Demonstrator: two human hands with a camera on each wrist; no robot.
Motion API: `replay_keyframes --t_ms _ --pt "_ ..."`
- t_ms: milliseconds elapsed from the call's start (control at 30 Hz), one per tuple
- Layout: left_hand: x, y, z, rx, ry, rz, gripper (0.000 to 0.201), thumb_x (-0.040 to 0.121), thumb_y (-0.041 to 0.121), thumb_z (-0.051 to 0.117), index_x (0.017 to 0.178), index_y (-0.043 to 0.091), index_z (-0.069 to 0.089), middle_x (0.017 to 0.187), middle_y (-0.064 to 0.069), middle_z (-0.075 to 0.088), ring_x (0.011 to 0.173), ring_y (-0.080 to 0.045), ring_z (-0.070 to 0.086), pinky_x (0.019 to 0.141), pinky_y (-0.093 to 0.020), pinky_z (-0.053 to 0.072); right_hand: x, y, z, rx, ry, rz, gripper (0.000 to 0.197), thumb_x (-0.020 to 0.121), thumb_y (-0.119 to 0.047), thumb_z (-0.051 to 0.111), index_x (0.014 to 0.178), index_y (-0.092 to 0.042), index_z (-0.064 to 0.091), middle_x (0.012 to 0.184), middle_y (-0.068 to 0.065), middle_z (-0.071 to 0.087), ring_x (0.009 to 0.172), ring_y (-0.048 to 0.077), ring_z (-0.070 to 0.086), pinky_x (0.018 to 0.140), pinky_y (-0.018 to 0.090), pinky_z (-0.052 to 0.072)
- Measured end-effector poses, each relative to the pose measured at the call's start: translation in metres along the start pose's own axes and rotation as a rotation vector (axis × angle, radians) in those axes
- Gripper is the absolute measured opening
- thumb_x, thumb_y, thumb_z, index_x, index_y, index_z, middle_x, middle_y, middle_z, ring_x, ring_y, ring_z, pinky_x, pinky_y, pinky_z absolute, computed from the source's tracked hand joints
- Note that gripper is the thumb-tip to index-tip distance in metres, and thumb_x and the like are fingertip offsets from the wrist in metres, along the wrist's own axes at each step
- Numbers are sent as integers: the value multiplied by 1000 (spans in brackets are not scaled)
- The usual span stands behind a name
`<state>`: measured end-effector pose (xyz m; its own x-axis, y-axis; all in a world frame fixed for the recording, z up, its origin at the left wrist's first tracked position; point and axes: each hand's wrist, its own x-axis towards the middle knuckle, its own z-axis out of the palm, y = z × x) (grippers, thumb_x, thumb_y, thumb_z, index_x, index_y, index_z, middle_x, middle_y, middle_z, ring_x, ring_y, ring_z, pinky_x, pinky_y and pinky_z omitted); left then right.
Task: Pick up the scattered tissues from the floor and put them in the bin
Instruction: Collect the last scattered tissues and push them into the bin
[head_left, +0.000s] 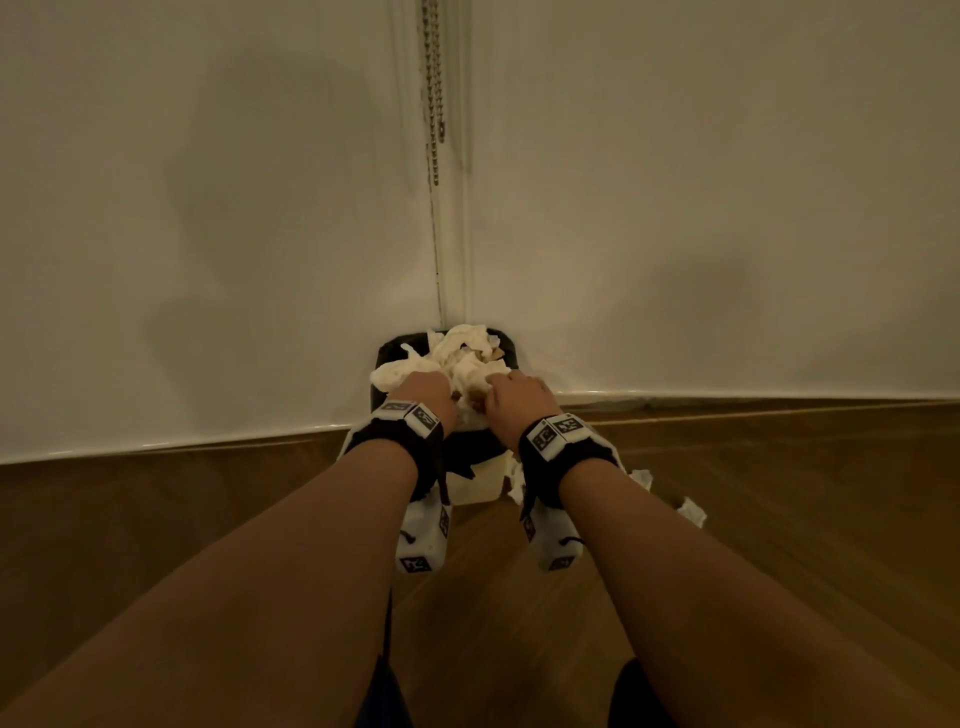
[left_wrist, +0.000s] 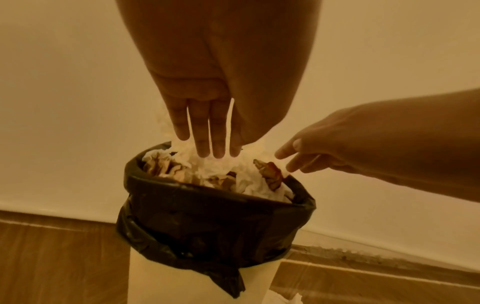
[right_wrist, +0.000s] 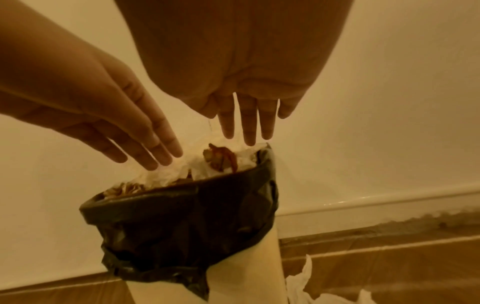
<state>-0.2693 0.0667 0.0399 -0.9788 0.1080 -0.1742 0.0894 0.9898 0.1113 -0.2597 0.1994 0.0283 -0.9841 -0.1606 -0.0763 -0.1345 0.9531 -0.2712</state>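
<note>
Both hands are down over the mouth of the bin (head_left: 470, 483), which stands on the wooden floor (head_left: 156, 519) in the corner where the two pale walls (head_left: 208, 208) meet. The left hand (head_left: 423, 387) has its fingers (left_wrist: 202, 131) straight and only slightly spread, pointing down, the tips resting on the heap of tissues (head_left: 457, 358); it grips nothing. The right hand (head_left: 519, 397) is likewise slack and unclenched: its fingers (right_wrist: 249, 121) hang straight with narrow gaps between them, the tips just at the top of the paper near the bin's right rim. Whether they actually press the tissue there I cannot tell from where the wrist views look.

The tissues are crumpled white sheets, piled above the rim so the bin looks overfull, with some brown-stained paper (left_wrist: 269, 174) mixed among them. One long white wad hangs over the left edge of the rim beside the left wrist. The bin itself is cream-coloured, lined with a black bag (left_wrist: 207, 224) folded down over its upper part.

A few loose tissues on the floor (head_left: 693, 512) lie to the right of the bin's base, well below the hands and beside the right forearm. A bead chain (head_left: 434, 104) hangs down the corner above the bin.
</note>
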Motion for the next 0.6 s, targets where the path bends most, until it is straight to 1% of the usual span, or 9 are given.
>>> replay_keyframes --t_ms 100,133,200,300,400,433,500,567,600 --pt "-16 13 -15 19 65 22 28 95 20 43 103 6 65 109 -12 65 100 -26 60 79 -30 44 -16 12 -16 15 27 20 38 98 -25 33 128 -11 50 125 14 53 114 31 50 102 38 37" --pt "-21 20 -20 2 88 25 28 95 20 42 103 7 65 109 -11 65 99 -26 60 77 -30 43 -21 16 -21 21 21 34 37 97 -26 35 128 -11 51 124 15 52 114 32 51 101 39 39" --pt "-31 35 -30 -49 128 33 29 95 19 41 108 8 64 112 -10 64 100 -27 60 80 -32 44 -33 26 -31 35 6 71 37 97 -26 36 128 -12 50 125 15 52 116 32 50 100 40 41" --pt "-39 65 -37 -87 172 101 29 94 18 40 100 4 65 108 -14 64 98 -29 60 82 -34 46 -52 48 -44 93 10 138 37 97 -24 38 130 -14 51 130 13 51 119 30 49 101 39 41" --pt "-45 99 -37 -104 174 144 28 94 19 41 90 4 65 98 -15 67 88 -29 62 74 -33 48 -70 76 -57 135 10 192 35 96 -21 41 129 -15 52 130 11 55 118 28 52 97 36 43" --pt "-45 111 -35 -116 161 159 28 93 19 42 90 4 66 96 -15 67 86 -29 63 72 -33 49 -76 87 -61 146 15 210 34 96 -21 42 128 -15 54 129 10 56 117 27 53 95 35 43" --pt "-45 134 -30 -142 120 191 28 92 19 44 98 5 68 100 -13 68 91 -29 63 78 -34 53 -88 110 -69 165 40 256 32 95 -21 43 123 -14 58 125 10 59 113 27 56 92 34 45" --pt "-43 154 -24 -148 93 230 27 92 20 46 105 10 67 108 -10 66 97 -28 62 85 -35 52 -97 136 -73 171 56 310 30 94 -21 46 114 -9 64 116 12 64 105 28 60 87 34 48" --pt "-42 162 -20 -145 86 252 27 92 21 46 106 11 67 110 -9 66 99 -28 62 85 -33 51 -101 149 -73 173 52 344 29 93 -20 47 109 -6 67 110 14 67 100 29 62 84 34 49"
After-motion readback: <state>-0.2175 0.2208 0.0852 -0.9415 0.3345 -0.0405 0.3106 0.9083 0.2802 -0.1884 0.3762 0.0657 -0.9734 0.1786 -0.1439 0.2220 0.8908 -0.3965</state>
